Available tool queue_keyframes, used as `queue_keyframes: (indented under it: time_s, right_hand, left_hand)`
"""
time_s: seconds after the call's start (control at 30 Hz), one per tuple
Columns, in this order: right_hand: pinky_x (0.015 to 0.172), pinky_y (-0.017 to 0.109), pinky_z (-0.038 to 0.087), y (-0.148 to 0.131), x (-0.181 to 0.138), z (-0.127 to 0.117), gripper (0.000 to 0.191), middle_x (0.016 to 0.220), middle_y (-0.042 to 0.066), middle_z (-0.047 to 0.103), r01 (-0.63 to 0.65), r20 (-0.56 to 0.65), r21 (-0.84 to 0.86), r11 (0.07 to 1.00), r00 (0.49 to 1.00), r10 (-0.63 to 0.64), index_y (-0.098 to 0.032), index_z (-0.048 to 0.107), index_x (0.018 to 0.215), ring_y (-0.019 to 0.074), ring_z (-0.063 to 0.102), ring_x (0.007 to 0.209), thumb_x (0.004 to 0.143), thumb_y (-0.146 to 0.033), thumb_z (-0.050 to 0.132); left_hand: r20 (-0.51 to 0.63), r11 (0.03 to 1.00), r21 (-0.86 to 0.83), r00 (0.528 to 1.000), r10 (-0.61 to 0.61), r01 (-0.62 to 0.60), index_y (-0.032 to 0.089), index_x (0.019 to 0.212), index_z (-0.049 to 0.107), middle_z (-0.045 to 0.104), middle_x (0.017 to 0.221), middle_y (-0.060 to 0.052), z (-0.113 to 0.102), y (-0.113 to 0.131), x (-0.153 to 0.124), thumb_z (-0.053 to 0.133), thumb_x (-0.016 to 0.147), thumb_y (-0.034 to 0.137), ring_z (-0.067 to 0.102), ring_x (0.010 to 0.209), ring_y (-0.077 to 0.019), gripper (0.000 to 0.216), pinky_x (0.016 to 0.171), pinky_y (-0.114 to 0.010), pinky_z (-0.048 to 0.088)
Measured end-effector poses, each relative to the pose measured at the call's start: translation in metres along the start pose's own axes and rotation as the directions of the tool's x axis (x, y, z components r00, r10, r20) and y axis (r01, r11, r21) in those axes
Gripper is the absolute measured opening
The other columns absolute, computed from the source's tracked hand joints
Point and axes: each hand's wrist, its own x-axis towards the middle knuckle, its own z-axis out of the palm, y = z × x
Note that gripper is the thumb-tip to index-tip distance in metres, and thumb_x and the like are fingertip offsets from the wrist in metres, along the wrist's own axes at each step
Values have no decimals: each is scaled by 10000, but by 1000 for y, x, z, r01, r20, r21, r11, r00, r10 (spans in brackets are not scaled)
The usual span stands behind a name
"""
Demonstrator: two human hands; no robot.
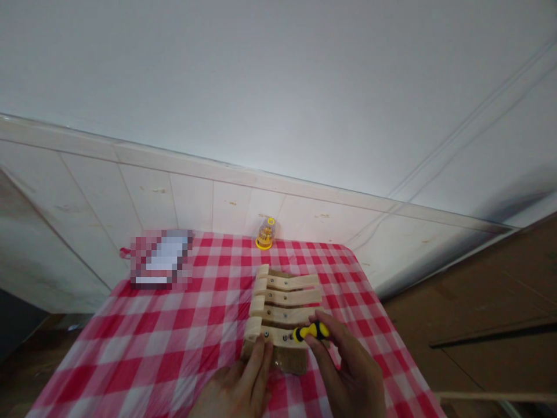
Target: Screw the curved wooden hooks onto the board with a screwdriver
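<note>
Pale wooden slatted rack [285,302] sits mid-table on red-and-white checked cloth [174,337], left hand [241,389] fingers flat, pressing its nearest slat, right hand [352,371] pinching yellow-and-black stubby screwdriver [311,332], tip at that slat's screw [285,337].

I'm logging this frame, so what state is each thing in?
rack: flat on the cloth, slats attached.
screwdriver: level, tip at the nearest slat's screw.
left hand: open, fingers pressing the rack.
right hand: shut on the screwdriver.
jar: upright at the cloth's far edge.
cloth: spread flat.
</note>
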Motion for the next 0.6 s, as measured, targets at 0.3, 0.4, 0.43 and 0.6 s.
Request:
queue_keyframes:
  time_s: [0.3, 0.4, 0.43, 0.6]
  right_hand:
    - [778, 303, 707, 5, -2, 4, 285, 1038, 73, 830, -66, -50, 63, 996, 996, 69, -233, 727, 1212, 225, 827, 872, 931, -269, 759]
    - [783, 300, 702, 5, -2, 5, 271, 1019, 68, 827, -86, -53, 59, 995, 995, 89, -240, 721, 1192, 221, 826, 867, 931, -298, 764]
    - [783, 299, 700, 5, -2, 5, 265, 1009, 67, 826, -93, -55, 63, 994, 994, 97, -241, 720, 1181, 222, 827, 866, 928, -306, 767]
    - [770, 292, 696, 5, -4, 6, 222, 953, 55, 819, -111, -38, 114, 987, 993, 116, -246, 701, 1121, 218, 824, 848, 925, -316, 777]
  left_hand:
    - [3, 998, 54, 1000, 17, -17, 176, 1439, 609, 510, 1575, -213, 3, 1, 0, 551, 979, 124, 732, 1139, -296, 466, 762, -329, 652]
    - [-14, 999, 51, 1000, 9, -9, 183, 1468, 584, 502, 1582, -212, 3, 0, 0, 550, 983, 129, 721, 1163, -298, 489, 761, -326, 651]
    - [-29, 999, 44, 1000, 6, -5, 187, 1489, 565, 500, 1584, -212, 4, 0, 0, 554, 984, 131, 712, 1181, -299, 507, 767, -323, 648]
    - [-82, 998, 50, 996, -24, 28, 137, 1553, 473, 535, 1543, -242, 6, 1, 1, 549, 996, 149, 717, 1168, -297, 563, 751, -301, 640]
